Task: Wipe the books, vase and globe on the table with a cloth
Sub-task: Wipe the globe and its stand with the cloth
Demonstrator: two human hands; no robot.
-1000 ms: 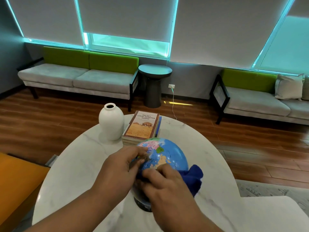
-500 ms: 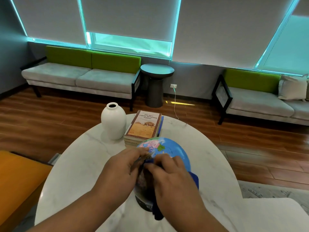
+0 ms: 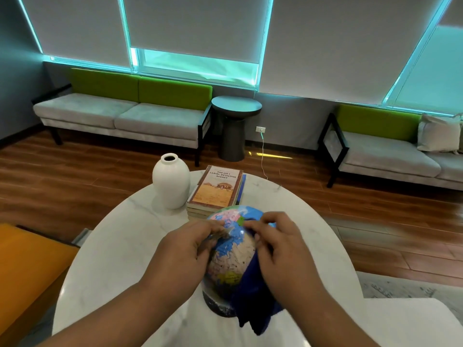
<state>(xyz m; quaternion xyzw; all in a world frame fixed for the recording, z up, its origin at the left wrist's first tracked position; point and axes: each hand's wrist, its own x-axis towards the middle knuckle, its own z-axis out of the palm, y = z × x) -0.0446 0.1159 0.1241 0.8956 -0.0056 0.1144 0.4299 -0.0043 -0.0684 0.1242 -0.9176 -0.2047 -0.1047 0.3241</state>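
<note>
A small globe (image 3: pixel 231 256) on a dark base stands on the white marble table (image 3: pixel 120 246), close to me. My left hand (image 3: pixel 186 249) grips the globe's left side, fingers curled over its top by the metal arc. My right hand (image 3: pixel 278 246) presses a dark blue cloth (image 3: pixel 253 304) against the globe's right side; the cloth hangs down past the base. Behind the globe lies a stack of books (image 3: pixel 216 190), with a white vase (image 3: pixel 171 181) standing to their left.
An orange seat (image 3: pixel 27 266) sits at the table's left edge. A pale surface (image 3: pixel 413 321) adjoins the table at the lower right. Two grey-and-green sofas and a round dark side table (image 3: pixel 235 126) stand along the far wall, across a wooden floor.
My right hand has slid with the cloth from the globe's front up and round to its right side. The globe has turned, showing a pale landmass. My left hand has kept its hold.
</note>
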